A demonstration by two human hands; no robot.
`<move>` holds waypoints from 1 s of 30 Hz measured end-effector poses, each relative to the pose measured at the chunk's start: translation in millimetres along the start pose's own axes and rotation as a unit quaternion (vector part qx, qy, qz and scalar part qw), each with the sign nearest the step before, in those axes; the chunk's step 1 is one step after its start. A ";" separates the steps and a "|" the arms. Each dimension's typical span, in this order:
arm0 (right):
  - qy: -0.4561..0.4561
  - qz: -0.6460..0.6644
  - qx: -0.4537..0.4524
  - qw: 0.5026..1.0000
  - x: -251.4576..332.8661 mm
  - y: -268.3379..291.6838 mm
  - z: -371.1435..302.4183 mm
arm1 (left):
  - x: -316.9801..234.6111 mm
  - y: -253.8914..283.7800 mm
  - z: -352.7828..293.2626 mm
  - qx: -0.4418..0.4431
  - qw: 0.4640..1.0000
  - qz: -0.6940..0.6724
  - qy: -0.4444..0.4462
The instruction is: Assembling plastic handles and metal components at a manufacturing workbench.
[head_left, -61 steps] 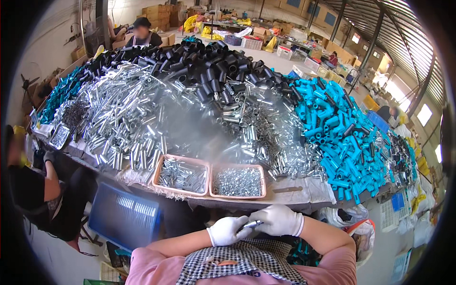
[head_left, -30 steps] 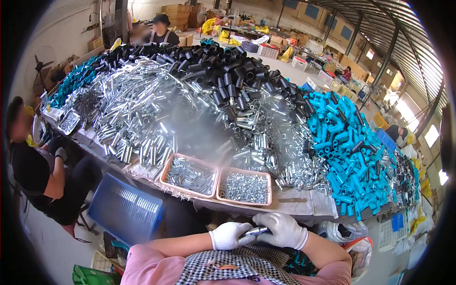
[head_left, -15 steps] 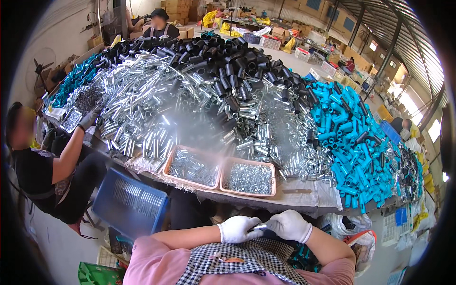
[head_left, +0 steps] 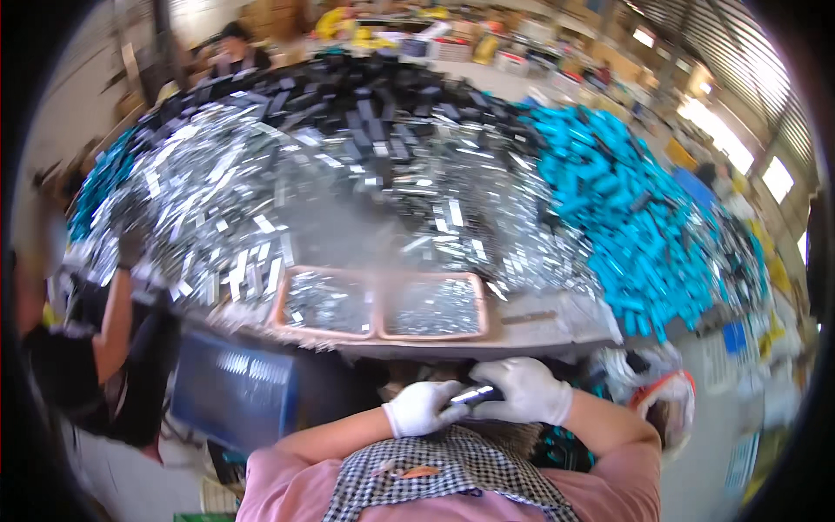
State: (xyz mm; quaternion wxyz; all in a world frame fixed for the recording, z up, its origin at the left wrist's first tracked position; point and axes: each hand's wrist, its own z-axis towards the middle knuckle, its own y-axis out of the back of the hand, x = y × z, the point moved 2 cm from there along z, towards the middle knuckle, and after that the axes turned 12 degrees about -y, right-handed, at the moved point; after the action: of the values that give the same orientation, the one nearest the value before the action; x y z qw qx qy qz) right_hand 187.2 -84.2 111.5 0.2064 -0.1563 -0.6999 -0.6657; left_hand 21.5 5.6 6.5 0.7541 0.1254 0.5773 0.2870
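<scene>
Both my hands wear white gloves and meet in front of my checked apron, below the table edge. Between them is a shiny metal tube (head_left: 472, 395), with a dark part at its right end that I cannot make out. My left hand (head_left: 424, 409) is closed on the tube's left end. My right hand (head_left: 524, 391) curls over the dark end, hiding much of it. Nearest beyond the hands, on the table edge, stand two pink trays: the left tray (head_left: 280, 306) holds small metal pins, the right tray (head_left: 479, 304) small metal pieces.
Heaped on the table are silver metal tubes (head_left: 230, 187), black sleeves (head_left: 365, 109) and teal plastic parts (head_left: 600, 200). A blue crate (head_left: 185, 387) with metal rods stands at lower left, beside a seated co-worker (head_left: 74, 365). White plastic bags (head_left: 622, 383) hang at right.
The whole view has shifted and blurred with head motion. My hands have risen a little, and the dark part at the tube's right end now shows. The co-worker's arm remains stretched toward the pile.
</scene>
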 end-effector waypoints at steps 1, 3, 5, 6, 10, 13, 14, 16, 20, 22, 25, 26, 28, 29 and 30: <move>0.023 0.019 -0.029 0.999 -1.9 -2.0 -1.6 | -0.7 2.9 4.6 0.010 0.999 -0.029 0.019; -0.006 0.020 0.049 0.999 -20.9 -18.4 -3.6 | -3.4 4.8 7.0 0.032 0.999 -0.032 0.029; -0.102 -0.009 0.029 0.994 -31.8 -25.0 -7.1 | -8.1 4.7 9.6 0.024 0.999 0.014 0.020; -0.132 -0.021 0.009 0.991 -32.3 -26.2 -8.9 | -9.7 3.7 8.2 0.035 0.999 0.015 0.028; -0.081 -0.051 -0.045 0.994 -24.6 -31.3 -20.8 | 0.0 -9.0 -0.9 0.059 0.998 0.019 0.033; -0.016 0.010 -0.002 1.000 -33.2 -36.1 -17.9 | 4.4 -13.1 -0.7 0.035 0.999 0.014 0.009; -0.056 0.010 0.050 0.997 -35.7 -38.7 -18.2 | 5.9 -14.1 -1.7 0.033 0.999 -0.002 0.015; -0.136 0.005 0.089 0.987 -39.9 -25.5 -13.9 | 9.0 -13.8 4.5 0.030 0.999 0.036 -0.014; -0.173 -0.069 0.059 0.981 -36.1 -20.5 -15.5 | 0.2 -5.6 13.7 0.035 0.999 0.027 -0.008; -0.084 -0.029 0.014 0.996 -28.8 -14.1 -11.2 | 6.9 -6.3 14.5 0.058 0.997 0.023 0.056; 0.027 -0.006 -0.052 0.998 -34.7 -25.4 -8.1 | 11.9 -8.0 11.4 0.063 0.995 0.035 0.075; 0.000 -0.001 0.001 1.000 -39.5 -29.4 -7.0 | 10.4 -7.6 11.9 0.075 0.994 0.025 0.076; -0.049 0.035 0.052 0.997 -35.8 -29.9 -5.6 | 9.3 -7.5 10.6 0.087 0.993 0.014 0.076; -0.050 0.036 0.052 0.997 -37.3 -31.4 -6.1 | 9.1 -7.8 9.0 0.089 0.993 0.013 0.075; -0.067 0.005 0.074 0.995 -42.3 -33.7 -6.3 | 9.1 -8.3 7.8 0.092 0.993 0.012 0.074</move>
State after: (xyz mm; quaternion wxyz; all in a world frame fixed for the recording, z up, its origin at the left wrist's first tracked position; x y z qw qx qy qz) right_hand 207.8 -90.3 61.5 0.1727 -0.1884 -0.7587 -0.5992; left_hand 32.7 5.3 -2.7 0.6910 0.1792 0.6539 0.2505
